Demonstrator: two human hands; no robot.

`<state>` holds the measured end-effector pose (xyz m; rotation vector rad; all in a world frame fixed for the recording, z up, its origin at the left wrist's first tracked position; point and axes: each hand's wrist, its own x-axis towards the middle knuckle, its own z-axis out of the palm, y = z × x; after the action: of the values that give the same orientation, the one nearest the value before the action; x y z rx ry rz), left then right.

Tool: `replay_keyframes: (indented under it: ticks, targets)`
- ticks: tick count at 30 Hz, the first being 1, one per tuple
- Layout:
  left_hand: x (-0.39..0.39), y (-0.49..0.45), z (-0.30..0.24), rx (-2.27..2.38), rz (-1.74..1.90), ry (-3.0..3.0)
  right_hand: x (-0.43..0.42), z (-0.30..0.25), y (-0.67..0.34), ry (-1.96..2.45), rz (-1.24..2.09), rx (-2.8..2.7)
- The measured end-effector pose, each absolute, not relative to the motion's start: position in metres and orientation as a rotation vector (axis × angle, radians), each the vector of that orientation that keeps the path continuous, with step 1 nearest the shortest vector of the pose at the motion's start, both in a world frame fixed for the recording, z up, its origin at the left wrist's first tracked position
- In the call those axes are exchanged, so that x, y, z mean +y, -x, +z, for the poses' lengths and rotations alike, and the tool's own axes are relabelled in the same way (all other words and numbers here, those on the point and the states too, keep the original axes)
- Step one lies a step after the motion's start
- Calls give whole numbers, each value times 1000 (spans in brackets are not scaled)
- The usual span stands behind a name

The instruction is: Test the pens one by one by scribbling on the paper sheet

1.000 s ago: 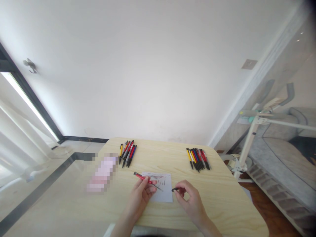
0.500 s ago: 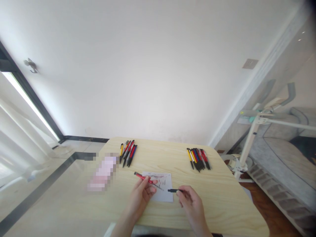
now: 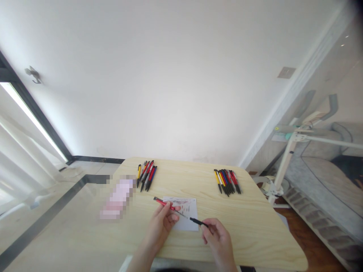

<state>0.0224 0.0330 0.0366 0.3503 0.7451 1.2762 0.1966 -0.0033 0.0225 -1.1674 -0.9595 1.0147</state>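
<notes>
Between the thumb and fingers of my left hand (image 3: pixel 163 222) is a red pen barrel (image 3: pixel 161 202), tilted down to the right, with a thin refill (image 3: pixel 181 214) sticking out of its lower end. My right hand (image 3: pixel 217 236) pinches a black pen grip section (image 3: pixel 198 221), its front end close to the refill's tip; whether they touch I cannot tell. Under both lies a white sheet of paper (image 3: pixel 188 224) with dark and reddish pen marks, partly covered by my left hand.
On the wooden table (image 3: pixel 181 177), several pens (image 3: pixel 146 175) lie in a pile at the left and several more pens (image 3: pixel 227 181) at the right. A pixelated pinkish object (image 3: pixel 117 200) is near the left edge. Behind stands a white wall; a white-framed exercise machine (image 3: pixel 285 158) is at the right.
My right hand has moved slightly left and tilted the black grip section, bringing its front end nearer the refill tip. My left hand stays nearly still.
</notes>
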Motion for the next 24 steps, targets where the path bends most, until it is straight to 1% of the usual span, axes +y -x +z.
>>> replay_keyframes:
  ticks: [24]
  targets:
    - [32,-23,38,747,1277,-340,-5,15,-197,1142,1016,-1037]
